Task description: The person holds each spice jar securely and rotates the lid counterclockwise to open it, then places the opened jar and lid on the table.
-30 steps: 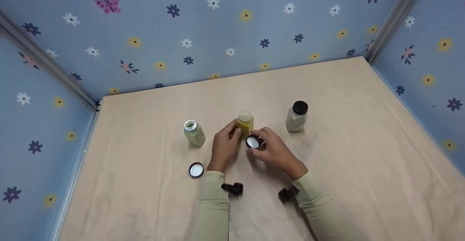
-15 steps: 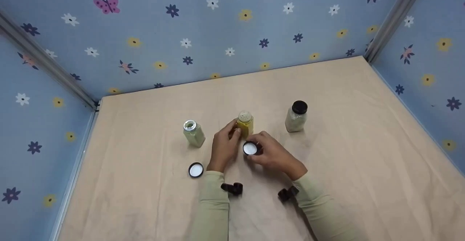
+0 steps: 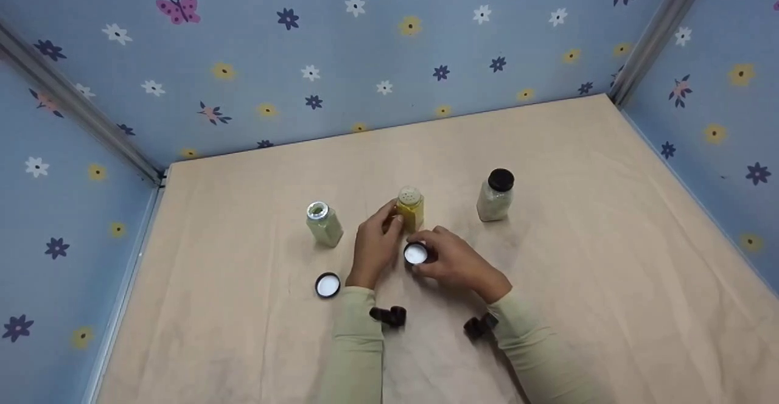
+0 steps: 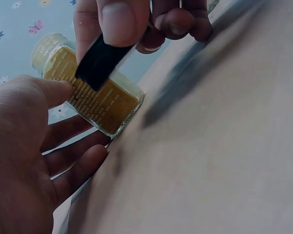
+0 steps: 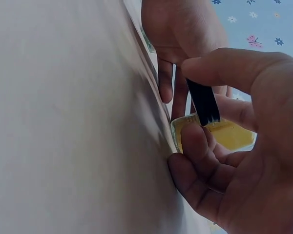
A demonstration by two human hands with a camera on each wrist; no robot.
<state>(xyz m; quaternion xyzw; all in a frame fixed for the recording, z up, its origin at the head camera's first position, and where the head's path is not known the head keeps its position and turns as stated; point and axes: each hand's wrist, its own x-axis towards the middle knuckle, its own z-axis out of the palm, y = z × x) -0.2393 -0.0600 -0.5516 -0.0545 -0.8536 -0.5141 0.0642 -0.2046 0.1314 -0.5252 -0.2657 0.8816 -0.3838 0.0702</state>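
- At the middle of the tabletop (image 3: 243, 209), in the head view, a yellow bottle (image 3: 414, 215) stands upright, its pale shaker top (image 3: 410, 195) pierced with small holes. The left hand (image 3: 374, 249) grips it from the left side.
- Just on the person's side of that bottle, the right hand (image 3: 456, 261) pinches a black cap (image 3: 415, 254), its white inside facing up.
- To the left of the left hand stands a green bottle (image 3: 327, 229), upright, mouth uncovered and rimmed in silver. Nearer the person, a loose cap (image 3: 328, 285) lies with its white inside up.
- Beyond the right hand, over to the right, stands a dark-capped bottle (image 3: 495, 200) with pale contents. Blue flowered panels (image 3: 268, 45) rise around the tabletop, and both forearms wear light green sleeves (image 3: 358, 343).
- In the left wrist view, the left grip is closed about the yellow bottle, thumb on one side and fingers behind and below; the label print is too small to read. The black cap shows edge-on, partly in front of the bottle; contact between them cannot be judged.
- In the right wrist view, the right grip is closed on the cap's ridged edge, thumb and fingers on opposite sides. Behind it are the yellow bottle and the left hand's fingers.
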